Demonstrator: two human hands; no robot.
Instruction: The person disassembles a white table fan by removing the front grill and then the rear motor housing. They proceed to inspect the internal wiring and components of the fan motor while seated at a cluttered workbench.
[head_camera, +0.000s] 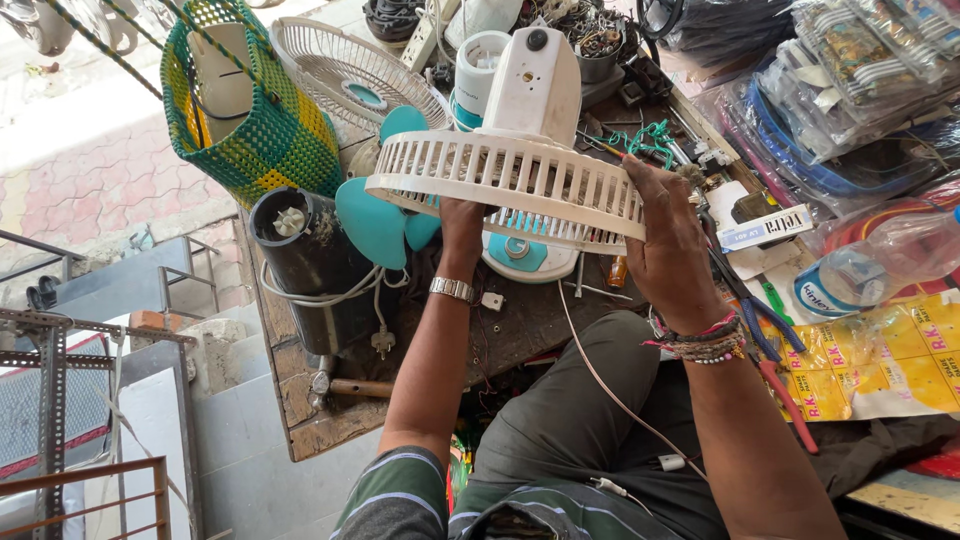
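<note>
Cluttered repair bench: left hand (462, 218) and right hand (668, 240) both grip the white fan guard (505, 185) against the fan motor housing (530, 85), apparently mid-fitting; alignment seems required next.

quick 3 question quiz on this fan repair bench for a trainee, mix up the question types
1. True or false: both hands grip the white fan guard.
2. Which lies just left of the left hand? A) teal fan blade B) red kettle C) glass jar
3. What is worn on the left wrist?

Key
1. True; the right hand holds its right rim.
2. A
3. A metal watch.
</note>
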